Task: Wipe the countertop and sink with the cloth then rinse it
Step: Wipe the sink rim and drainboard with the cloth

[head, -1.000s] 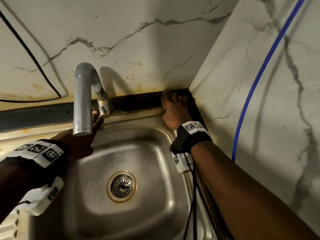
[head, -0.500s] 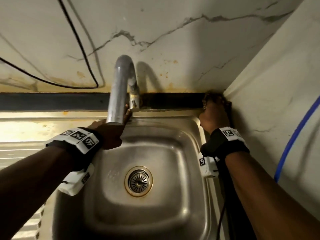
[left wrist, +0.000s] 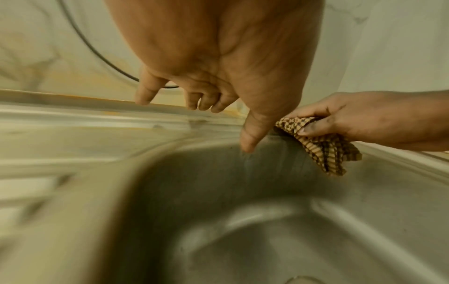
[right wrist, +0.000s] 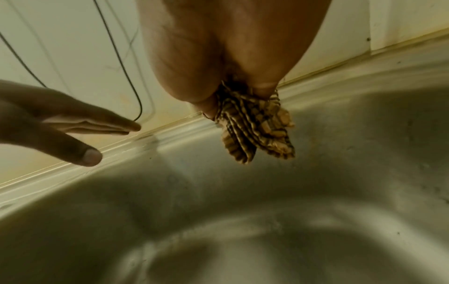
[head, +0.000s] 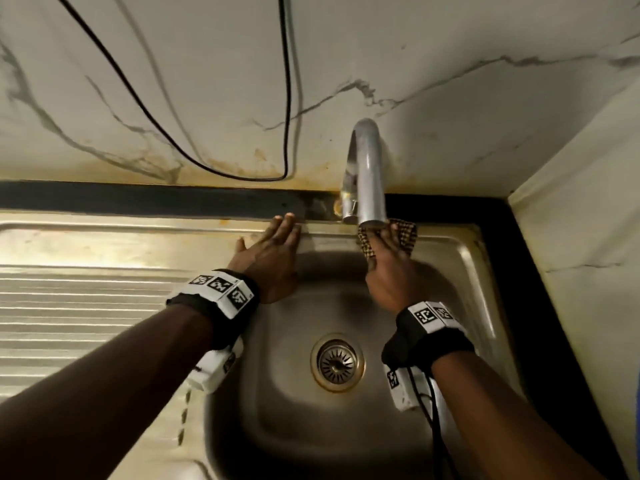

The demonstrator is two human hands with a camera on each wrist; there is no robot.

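Curved steel tap [head: 367, 174] overhangs the right hand [head: 388, 271] bunching the checked cloth [head: 403, 233]; left hand [head: 273, 258] splayed flat, holding nothing, over the steel sink [head: 464, 271] rim.

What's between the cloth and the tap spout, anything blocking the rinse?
Nothing visible. The right hand grips the cloth at the back rim of the sink, right by the mouth of the tap spout. The left hand is open, off to the left, clear of both.

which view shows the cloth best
The left wrist view: the checked cloth hangs unobstructed from the right hand, thumb pinching it. The right wrist view shows only the bunch below the palm. In the head view the faucet and the hand hide most of it.
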